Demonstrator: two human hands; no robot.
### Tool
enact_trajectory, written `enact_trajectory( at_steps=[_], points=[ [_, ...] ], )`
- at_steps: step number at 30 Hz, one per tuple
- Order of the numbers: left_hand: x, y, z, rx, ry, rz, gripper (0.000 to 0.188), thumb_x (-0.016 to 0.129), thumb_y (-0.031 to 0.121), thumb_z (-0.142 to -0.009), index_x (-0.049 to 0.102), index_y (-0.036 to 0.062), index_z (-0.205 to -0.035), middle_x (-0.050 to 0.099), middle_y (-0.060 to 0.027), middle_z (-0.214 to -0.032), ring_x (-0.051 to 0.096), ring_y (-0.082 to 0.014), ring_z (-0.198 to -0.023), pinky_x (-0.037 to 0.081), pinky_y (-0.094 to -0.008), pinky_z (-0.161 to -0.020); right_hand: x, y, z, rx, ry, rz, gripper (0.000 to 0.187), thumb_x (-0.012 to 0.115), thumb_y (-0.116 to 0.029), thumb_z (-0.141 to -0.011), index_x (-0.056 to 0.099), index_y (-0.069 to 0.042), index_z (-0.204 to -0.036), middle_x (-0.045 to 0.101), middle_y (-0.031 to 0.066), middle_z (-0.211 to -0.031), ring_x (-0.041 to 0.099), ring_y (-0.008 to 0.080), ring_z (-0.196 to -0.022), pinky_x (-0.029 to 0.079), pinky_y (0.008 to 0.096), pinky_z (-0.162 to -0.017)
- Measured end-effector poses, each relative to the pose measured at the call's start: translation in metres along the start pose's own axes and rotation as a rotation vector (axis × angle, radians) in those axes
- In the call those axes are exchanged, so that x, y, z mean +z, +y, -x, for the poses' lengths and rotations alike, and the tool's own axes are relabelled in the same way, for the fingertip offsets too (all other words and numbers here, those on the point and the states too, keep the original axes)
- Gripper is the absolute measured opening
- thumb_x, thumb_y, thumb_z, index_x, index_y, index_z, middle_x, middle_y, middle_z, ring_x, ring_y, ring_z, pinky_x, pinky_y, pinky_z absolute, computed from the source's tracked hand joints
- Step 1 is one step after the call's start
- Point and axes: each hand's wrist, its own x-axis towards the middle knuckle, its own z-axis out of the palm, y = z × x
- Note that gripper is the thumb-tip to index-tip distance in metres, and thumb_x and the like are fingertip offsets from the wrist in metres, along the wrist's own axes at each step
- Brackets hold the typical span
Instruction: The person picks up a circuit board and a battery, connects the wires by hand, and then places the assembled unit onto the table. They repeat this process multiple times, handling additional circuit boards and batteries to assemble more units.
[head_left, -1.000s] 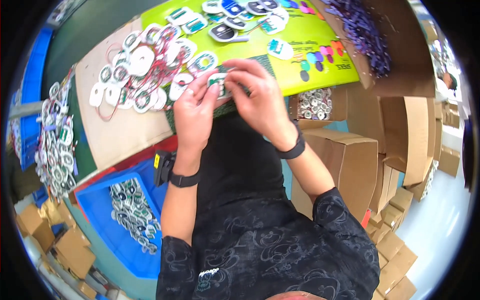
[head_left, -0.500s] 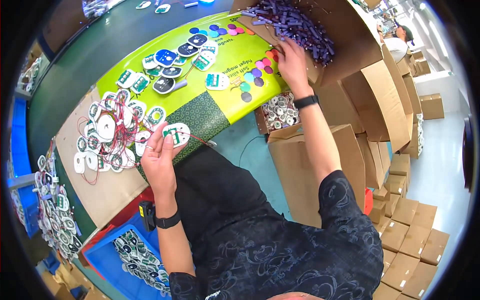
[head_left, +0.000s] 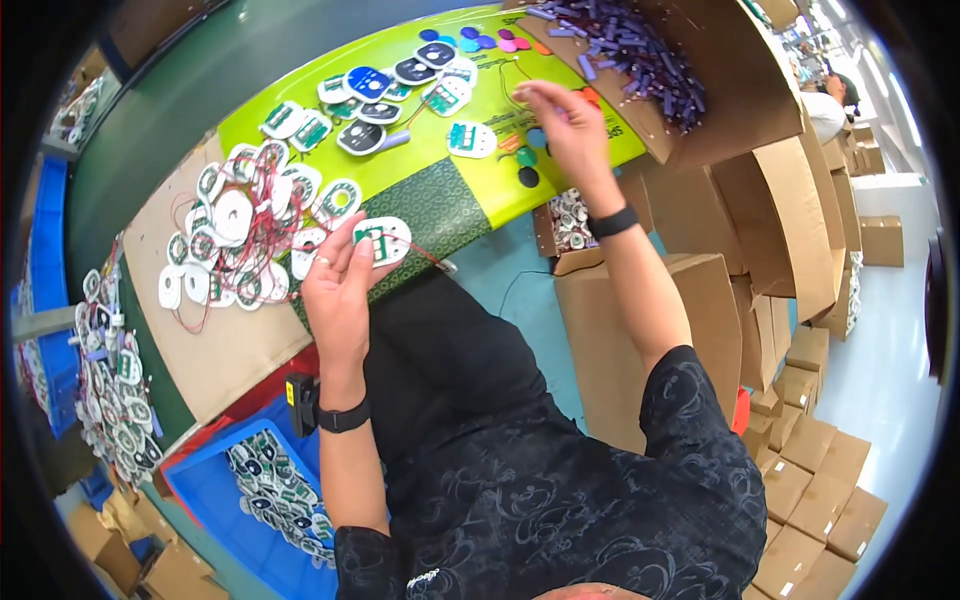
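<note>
My left hand (head_left: 338,300) grips a white oval plastic housing with a green circuit board (head_left: 390,243) between thumb and fingers, above the table's near edge. A red wire runs from it to the right. My right hand (head_left: 572,135) is raised over the yellow-green sheet (head_left: 480,195), its thumb and fingertips pinched together. A thin wire (head_left: 508,72) shows beside those fingertips; what they hold is too small and blurred to tell. Left of my left hand lies a heap of white round housings (head_left: 235,220) tangled with red wires. Beyond lie several housings with dark or blue faces (head_left: 368,84).
A cardboard box (head_left: 735,90) of purple cylindrical cells (head_left: 640,60) stands at the far right. Below the table are a carton of white parts (head_left: 572,222) and a blue bin (head_left: 225,500) of circuit-board housings. Stacked cartons (head_left: 825,490) line the right side.
My right hand has drawn back from the edge of the box of cells, slightly left and toward me. My left hand still holds the housing. The whole view has shifted a little.
</note>
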Motion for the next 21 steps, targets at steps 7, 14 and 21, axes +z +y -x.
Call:
enact_trajectory(
  at_steps=[7,14,21],
  points=[
    [-0.001,0.001,0.0,-0.008,-0.031,0.078,0.036,0.053,0.002,-0.1,0.05,-0.0057,-0.134,0.064,-0.0176,-0.118,0.068,-0.0226,-0.102,0.061,-0.0356,-0.086,-0.006,-0.043,-0.018,0.236,0.033,-0.449,0.027,0.061,-0.011,-0.099,0.063,0.005,-0.12,0.071,0.0141,-0.104,0.069,0.0212,-0.092,0.056,0.0304,-0.085],
    [-0.001,0.003,0.002,0.035,-0.039,0.091,0.032,0.052,0.001,-0.1,0.055,-0.0043,-0.132,0.064,-0.0165,-0.118,0.067,-0.0218,-0.103,0.061,-0.0357,-0.086,0.003,-0.07,-0.016,0.136,-0.05,-0.37,0.024,0.059,-0.007,-0.099,0.064,0.005,-0.12,0.07,0.0156,-0.108,0.07,0.0228,-0.101,0.056,0.0309,-0.091],
    [-0.008,-0.005,0.0,0.033,-0.069,0.038,0.022,0.052,0.004,-0.101,0.064,-0.0057,-0.117,0.068,-0.0134,-0.114,0.068,-0.02,-0.102,0.061,-0.0358,-0.088,0.007,-0.065,-0.026,0.096,-0.03,-0.359,0.024,0.063,-0.009,-0.097,0.066,0.004,-0.117,0.072,0.0131,-0.106,0.07,0.0209,-0.102,0.055,0.0282,-0.092]
  ],
)
